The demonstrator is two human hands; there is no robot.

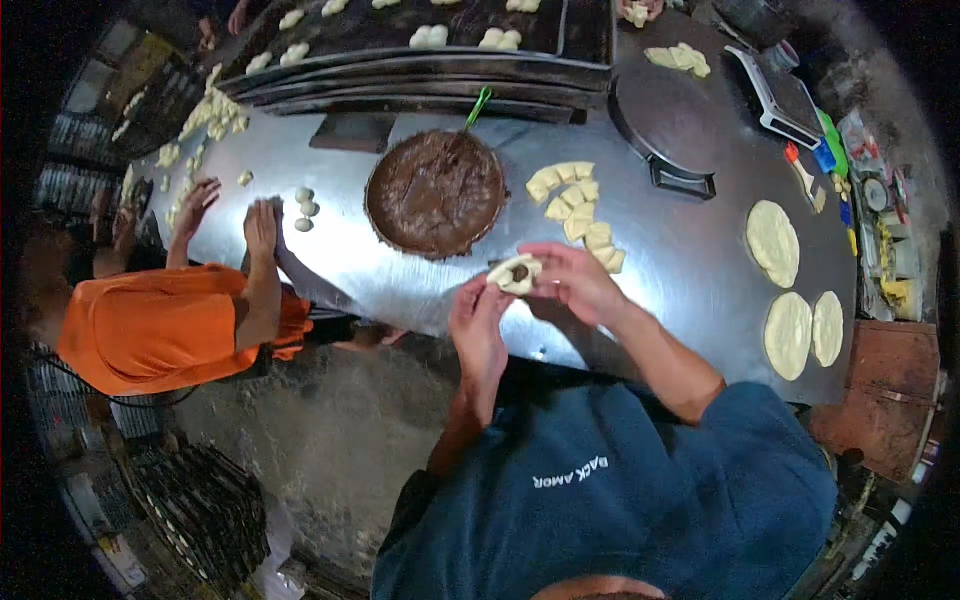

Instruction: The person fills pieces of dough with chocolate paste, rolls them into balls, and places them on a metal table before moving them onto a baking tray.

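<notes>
Both my hands, left hand (pixel 478 318) and right hand (pixel 575 280), pinch the filled dough piece (pixel 516 273) near the chocolate bowl (pixel 435 192); cut dough pieces (pixel 578 210) right remain unfilled, sealing incomplete

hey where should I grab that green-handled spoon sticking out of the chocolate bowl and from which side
Probably by the green handle, coming from the tray side of the table. That end of the spoon rises clear past the far rim of the bowl, while its other end is sunk in the dark filling.

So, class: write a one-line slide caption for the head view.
Both hands, left hand and right hand, pinch a filled dough piece beside the chocolate bowl.
</notes>
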